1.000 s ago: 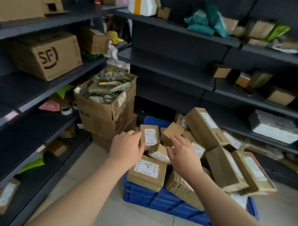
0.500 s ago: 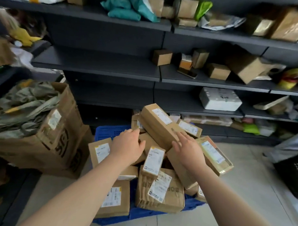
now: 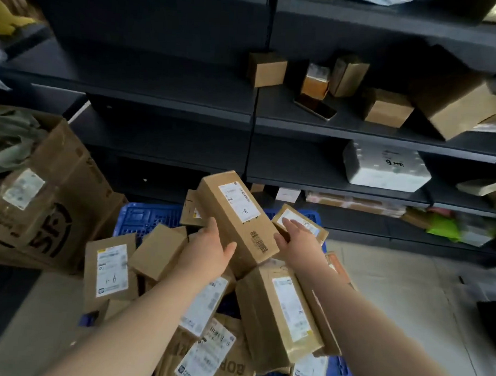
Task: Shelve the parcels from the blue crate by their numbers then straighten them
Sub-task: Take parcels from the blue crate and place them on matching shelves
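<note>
Fingers (image 3: 211, 229) around long, labelled brown parcel (image 3: 239, 218)

A single head-worn view looks forward and steeply down, close over the parcel-filled blue crate (image 3: 143, 217) on the floor, facing dark shelves (image 3: 171, 99) just behind it.

A long box (image 3: 237, 215) tops the parcels (image 3: 287, 311) heaped in the blue crate (image 3: 146, 217). The left hand (image 3: 210, 251) grips its near left edge; the right hand (image 3: 298, 238), fingers straight, touches its right side.
</note>
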`<state>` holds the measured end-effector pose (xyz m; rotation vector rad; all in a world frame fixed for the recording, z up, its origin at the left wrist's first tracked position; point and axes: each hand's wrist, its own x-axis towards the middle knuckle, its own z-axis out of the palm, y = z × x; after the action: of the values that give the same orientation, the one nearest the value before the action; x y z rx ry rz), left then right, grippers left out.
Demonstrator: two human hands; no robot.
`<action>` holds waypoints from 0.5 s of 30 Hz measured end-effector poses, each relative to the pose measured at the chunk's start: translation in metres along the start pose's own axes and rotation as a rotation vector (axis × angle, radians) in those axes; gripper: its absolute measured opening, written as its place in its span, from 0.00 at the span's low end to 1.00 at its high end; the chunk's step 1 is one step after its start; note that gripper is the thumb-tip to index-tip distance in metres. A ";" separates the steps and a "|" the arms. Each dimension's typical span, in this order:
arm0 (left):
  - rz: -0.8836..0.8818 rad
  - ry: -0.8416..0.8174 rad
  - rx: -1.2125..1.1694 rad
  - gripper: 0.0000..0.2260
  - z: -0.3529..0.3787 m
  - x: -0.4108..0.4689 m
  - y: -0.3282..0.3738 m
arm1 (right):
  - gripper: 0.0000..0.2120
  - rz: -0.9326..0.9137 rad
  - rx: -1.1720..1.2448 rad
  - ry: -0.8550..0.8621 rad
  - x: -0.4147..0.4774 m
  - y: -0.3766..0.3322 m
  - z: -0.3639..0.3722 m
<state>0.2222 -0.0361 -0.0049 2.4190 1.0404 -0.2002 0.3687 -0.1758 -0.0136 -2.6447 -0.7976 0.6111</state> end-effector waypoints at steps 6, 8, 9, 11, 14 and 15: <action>-0.144 -0.045 -0.129 0.38 0.044 0.042 0.024 | 0.26 -0.044 0.001 -0.149 0.058 0.023 0.022; -0.192 -0.066 -0.172 0.38 0.057 0.053 0.027 | 0.26 -0.056 0.020 -0.192 0.072 0.027 0.030; -0.203 -0.075 -0.196 0.38 0.063 0.058 0.028 | 0.26 -0.051 0.040 -0.214 0.077 0.029 0.034; -0.211 -0.087 -0.247 0.36 0.073 0.066 0.030 | 0.27 -0.036 0.082 -0.260 0.086 0.032 0.042; -0.245 -0.113 -0.314 0.35 0.082 0.074 0.031 | 0.29 -0.028 0.125 -0.326 0.094 0.038 0.049; -0.250 -0.116 -0.327 0.35 0.085 0.076 0.030 | 0.29 -0.026 0.135 -0.347 0.095 0.040 0.050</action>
<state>0.3018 -0.0476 -0.0913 1.9630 1.2171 -0.2321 0.4342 -0.1442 -0.1027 -2.4343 -0.8470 1.0960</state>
